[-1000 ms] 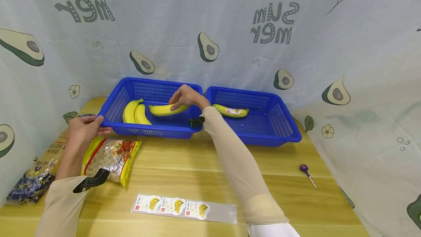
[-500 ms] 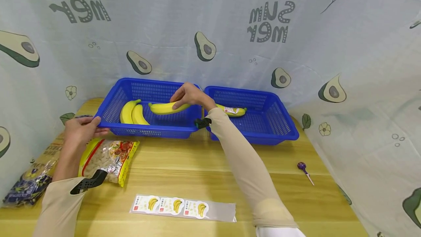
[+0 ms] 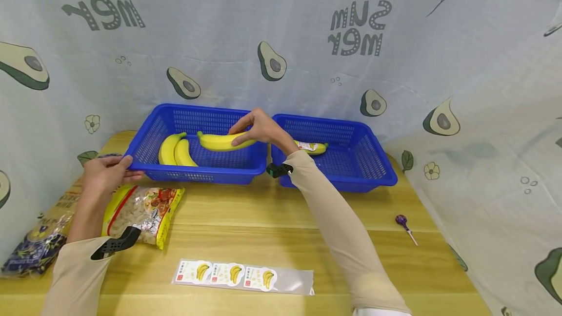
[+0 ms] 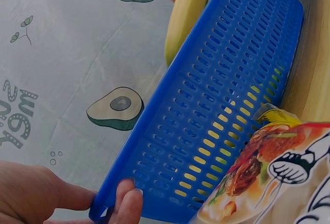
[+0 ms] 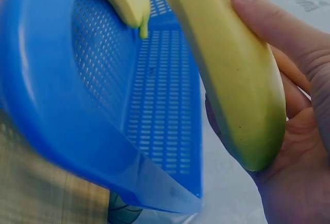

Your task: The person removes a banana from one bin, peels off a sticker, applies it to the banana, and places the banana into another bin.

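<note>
My right hand (image 3: 263,129) grips a yellow banana (image 3: 219,142) between thumb and fingers, over the right part of the left blue basket (image 3: 202,175). In the right wrist view this banana (image 5: 232,79) lies along the palm, its greenish end toward the wrist and the basket's rim beside it. My left hand (image 3: 104,172) pinches the front left corner of the same basket, thumb on one side of the rim and fingers on the other, as the left wrist view shows. Two more bananas (image 3: 169,150) lie side by side at this basket's left end.
A second blue basket (image 3: 351,183) stands to the right, holding a banana with a label (image 3: 313,147). A yellow-edged food bag (image 3: 142,213) and a dark spaghetti bag (image 3: 37,247) lie at left. In front is a strip of banana stickers (image 3: 226,275); a lollipop (image 3: 406,227) lies at right.
My right hand has lifted the banana a little and shifted slightly right relative to the basket. The left hand keeps its hold on the basket corner. The head view has shifted slightly.
</note>
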`<state>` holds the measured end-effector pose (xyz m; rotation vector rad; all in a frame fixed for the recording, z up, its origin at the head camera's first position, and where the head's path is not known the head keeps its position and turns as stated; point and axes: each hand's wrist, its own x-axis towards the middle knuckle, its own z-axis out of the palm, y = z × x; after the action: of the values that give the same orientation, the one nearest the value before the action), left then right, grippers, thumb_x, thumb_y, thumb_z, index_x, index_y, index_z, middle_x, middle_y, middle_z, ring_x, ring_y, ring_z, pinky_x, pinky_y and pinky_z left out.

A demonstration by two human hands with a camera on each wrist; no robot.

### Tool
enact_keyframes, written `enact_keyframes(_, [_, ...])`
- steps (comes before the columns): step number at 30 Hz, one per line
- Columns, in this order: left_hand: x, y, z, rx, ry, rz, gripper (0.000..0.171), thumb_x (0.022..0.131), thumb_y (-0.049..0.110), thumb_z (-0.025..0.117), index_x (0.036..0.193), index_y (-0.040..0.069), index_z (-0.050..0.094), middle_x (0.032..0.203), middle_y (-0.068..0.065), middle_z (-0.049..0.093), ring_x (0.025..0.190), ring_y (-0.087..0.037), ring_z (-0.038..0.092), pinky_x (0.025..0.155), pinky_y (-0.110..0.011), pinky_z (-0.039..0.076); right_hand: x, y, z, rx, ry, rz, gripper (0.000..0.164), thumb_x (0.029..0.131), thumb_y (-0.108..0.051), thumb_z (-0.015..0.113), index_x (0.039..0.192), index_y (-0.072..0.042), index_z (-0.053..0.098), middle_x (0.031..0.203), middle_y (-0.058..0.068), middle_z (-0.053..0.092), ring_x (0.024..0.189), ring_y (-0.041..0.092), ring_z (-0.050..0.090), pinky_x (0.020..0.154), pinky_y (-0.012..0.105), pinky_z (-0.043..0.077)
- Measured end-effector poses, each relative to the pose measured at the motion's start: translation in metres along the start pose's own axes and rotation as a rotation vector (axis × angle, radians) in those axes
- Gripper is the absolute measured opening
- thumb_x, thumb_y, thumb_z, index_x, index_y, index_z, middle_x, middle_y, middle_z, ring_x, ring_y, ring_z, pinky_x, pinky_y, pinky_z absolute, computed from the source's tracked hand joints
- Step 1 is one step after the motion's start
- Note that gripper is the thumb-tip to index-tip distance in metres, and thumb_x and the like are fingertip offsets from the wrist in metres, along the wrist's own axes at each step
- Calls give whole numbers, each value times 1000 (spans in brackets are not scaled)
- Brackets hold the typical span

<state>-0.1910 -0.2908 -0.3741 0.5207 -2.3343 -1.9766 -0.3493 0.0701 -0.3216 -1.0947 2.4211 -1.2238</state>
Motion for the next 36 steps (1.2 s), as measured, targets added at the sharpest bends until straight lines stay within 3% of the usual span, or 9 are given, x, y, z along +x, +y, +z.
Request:
enact_keyframes(9, [0,-2,-3,20,-19,-7,65,116,23,46,161,-18,25,73,14,68,67,-6,76,73,-27,65,-17,-11,-1,47,-12,-81,27,86,-2,91,112,2,83,107,13,82,96,23,80,86,37,66])
enact_keyframes(16, [0,-2,-3,26,-13,2,64,116,23,46,160,-19,26,73,14,67,67,-6,76,73,-28,66,-33,-16,-3,82,-2,-97,26,85,1,91,109,3,83,102,14,82,93,24,80,83,40,67])
enact_keyframes(36, [2,-1,-1,4,-13,-14,67,116,20,47,164,-15,18,74,17,65,67,-8,77,71,-31,66,-86,-7,2,132,50,-156,29,82,5,91,109,1,84,105,13,82,92,24,81,77,39,67])
